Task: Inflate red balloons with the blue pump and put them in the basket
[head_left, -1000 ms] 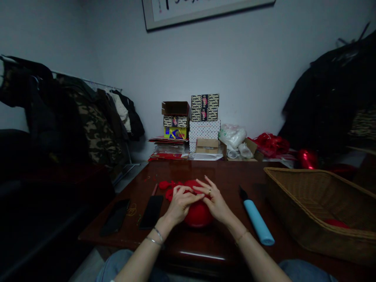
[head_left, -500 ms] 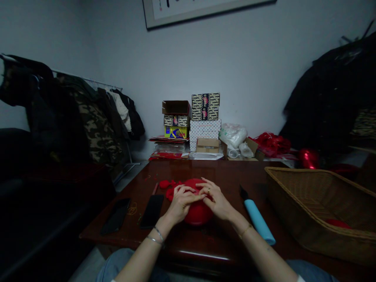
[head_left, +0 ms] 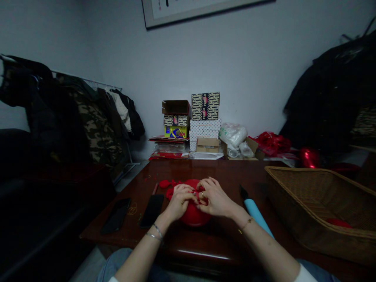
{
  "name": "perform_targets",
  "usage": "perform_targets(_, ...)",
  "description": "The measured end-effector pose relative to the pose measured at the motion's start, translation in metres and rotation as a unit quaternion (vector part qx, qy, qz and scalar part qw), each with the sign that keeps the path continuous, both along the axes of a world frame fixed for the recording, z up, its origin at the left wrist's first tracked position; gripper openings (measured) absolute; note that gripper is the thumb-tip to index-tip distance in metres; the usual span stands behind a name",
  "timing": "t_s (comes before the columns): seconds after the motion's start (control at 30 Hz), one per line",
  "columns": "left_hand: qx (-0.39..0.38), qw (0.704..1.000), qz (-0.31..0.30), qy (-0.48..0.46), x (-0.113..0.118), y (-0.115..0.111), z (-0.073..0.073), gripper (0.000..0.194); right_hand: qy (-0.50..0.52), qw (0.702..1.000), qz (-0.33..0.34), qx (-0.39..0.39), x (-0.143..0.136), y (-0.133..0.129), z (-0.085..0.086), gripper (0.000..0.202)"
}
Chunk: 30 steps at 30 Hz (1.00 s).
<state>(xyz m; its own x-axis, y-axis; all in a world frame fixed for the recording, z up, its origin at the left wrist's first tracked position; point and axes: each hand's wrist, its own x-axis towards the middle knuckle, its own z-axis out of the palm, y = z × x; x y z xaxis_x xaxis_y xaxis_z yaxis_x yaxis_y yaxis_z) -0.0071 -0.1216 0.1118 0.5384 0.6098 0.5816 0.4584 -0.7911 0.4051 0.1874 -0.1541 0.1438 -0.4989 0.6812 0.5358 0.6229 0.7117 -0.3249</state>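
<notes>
A round red balloon rests on the dark wooden table in front of me. Over its top my left hand is closed, its fingertips pinched at the balloon's upper part. My right hand, wearing a ring, meets it there with bent fingers, also pinching at the balloon. Exactly what lies between the fingertips is mostly hidden. Just behind the left hand lie several small limp red balloons.
A light-blue balloon pump with a black nozzle lies right of my hands, by a wicker basket. Left are two dark phones and rubber bands. Stacked boxes and plastic bags stand behind the table.
My right hand has turned, and its fingers have curled in toward the left fingertips. The left fingers have bent more. The balloon has shifted slightly to the left.
</notes>
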Motion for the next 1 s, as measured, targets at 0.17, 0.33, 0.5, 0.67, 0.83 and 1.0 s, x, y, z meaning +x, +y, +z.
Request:
perform_targets(0.17,-0.066,0.977,0.044,-0.199,0.008,0.002,-0.005,0.030,0.047,0.999,-0.007,-0.003,-0.009,-0.003,-0.011,0.020)
perform_targets(0.33,-0.056,0.949,0.115,-0.289,0.020,-0.003,-0.009,0.024,0.133,0.991,-0.029,-0.014,-0.017,-0.001,-0.022,0.019)
perform_targets(0.5,0.000,0.950,0.182,-0.253,0.027,-0.008,-0.013,0.025,0.237,0.968,-0.071,0.034,-0.031,0.006,-0.026,0.034)
perform_targets(0.67,0.024,0.950,0.213,-0.226,0.028,-0.013,-0.013,0.019,0.323,0.921,-0.179,0.125,-0.047,0.013,-0.031,0.029)
perform_targets(0.83,0.010,0.953,0.200,-0.229,0.025,-0.021,-0.009,0.013,0.360,0.901,-0.223,0.096,-0.048,0.020,-0.039,0.032)
perform_targets(1.0,-0.153,0.930,0.113,-0.313,0.019,-0.018,-0.003,0.020,0.315,0.929,-0.187,0.055,-0.042,0.021,-0.044,0.028)
